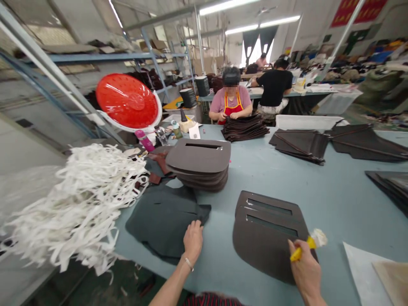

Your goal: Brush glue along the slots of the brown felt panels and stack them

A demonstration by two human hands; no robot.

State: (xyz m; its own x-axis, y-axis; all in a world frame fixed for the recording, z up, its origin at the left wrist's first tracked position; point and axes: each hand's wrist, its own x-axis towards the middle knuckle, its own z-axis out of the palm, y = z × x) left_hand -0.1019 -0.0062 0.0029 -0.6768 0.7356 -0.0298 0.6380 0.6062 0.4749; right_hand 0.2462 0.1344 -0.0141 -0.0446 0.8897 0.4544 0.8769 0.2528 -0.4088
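Gripping yellow-handled, white-tipped brush in right hand, nearer slotted flat brown panels, touching dark-green flat sheets left of panels with left hand, unclear whether pinching.

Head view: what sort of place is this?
Probably a leather-goods or similar workshop: dark slotted panels laid out, a large heap of white strips, and a co-worker behind a pile of dark pieces. Exact material unclear.

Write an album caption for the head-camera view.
Left hand on dark sheets, right hand holding a yellow-handled brush near slotted brown panels.
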